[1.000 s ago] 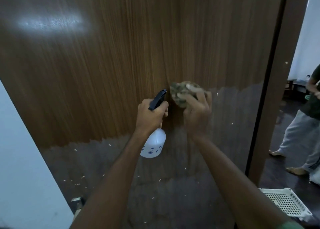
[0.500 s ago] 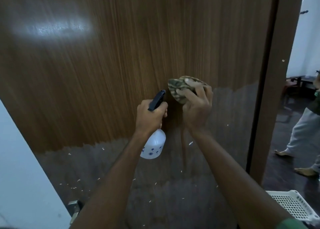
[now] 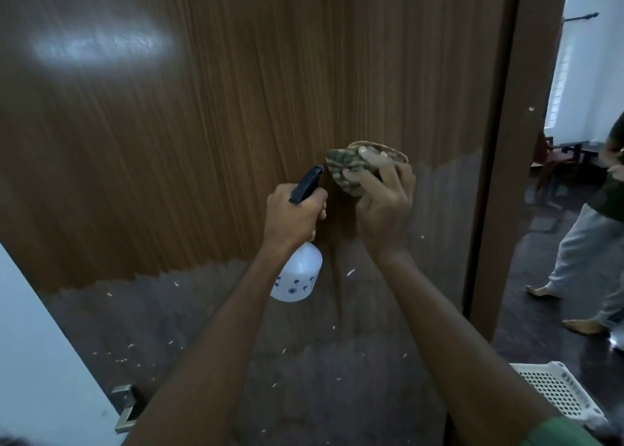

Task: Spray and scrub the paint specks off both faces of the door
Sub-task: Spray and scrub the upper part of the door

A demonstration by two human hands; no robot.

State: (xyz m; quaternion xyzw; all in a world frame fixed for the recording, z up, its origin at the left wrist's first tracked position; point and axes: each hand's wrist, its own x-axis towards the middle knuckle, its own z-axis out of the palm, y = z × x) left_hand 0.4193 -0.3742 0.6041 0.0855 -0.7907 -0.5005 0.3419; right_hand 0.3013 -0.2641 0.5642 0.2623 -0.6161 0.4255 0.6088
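Filling most of view: door (image 3: 209, 135), upright, lower part duller and flecked with pale specks (image 3: 351, 272). Left hand (image 3: 293, 221) gripped spray bottle (image 3: 297, 278) near panel. Right hand (image 3: 385, 209) pressed crumpled cloth (image 3: 347, 172) against wood.

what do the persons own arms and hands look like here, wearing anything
Both forearms are bare from wrist to near the elbow. The left hand and right hand have no gloves, and no rings, watch or bracelet show. The only clothing visible is a green sleeve edge on the right arm at the bottom right corner. No sleeve shows on the left arm.
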